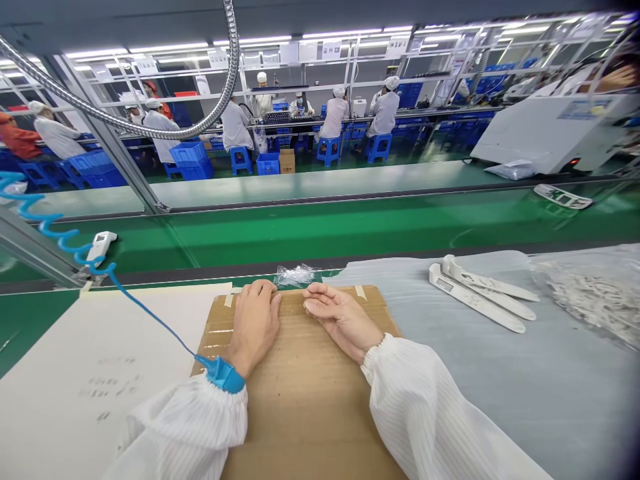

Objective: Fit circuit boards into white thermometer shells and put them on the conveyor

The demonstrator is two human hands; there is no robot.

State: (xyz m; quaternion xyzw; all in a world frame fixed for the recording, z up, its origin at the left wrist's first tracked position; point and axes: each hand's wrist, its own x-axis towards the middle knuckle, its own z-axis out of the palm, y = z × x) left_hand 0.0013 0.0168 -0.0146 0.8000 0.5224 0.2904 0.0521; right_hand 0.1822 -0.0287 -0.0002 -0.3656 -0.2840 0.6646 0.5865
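Note:
A brown cardboard sheet (310, 400) lies flat in front of me, taped near its far corners. My left hand (257, 323) rests at its far edge, back upward, fingers curled together with the tips hidden. A blue wrist strap (225, 375) is around that wrist. Just to the right, my right hand (343, 317) is turned on its side over the cardboard, thumb and fingers closed in a pinch. Whatever may be between them is too small to make out. Beyond both hands, a small clear plastic bag (296, 275) with whitish pieces lies by the edge.
White plastic strips (480, 297) lie on grey foam sheeting (450, 380) at right, beside a bag of small parts (600, 293). A coiled blue cord (65, 233) crosses on the left. Beyond runs a green conveyor belt (320, 230) carrying a white device (101, 247).

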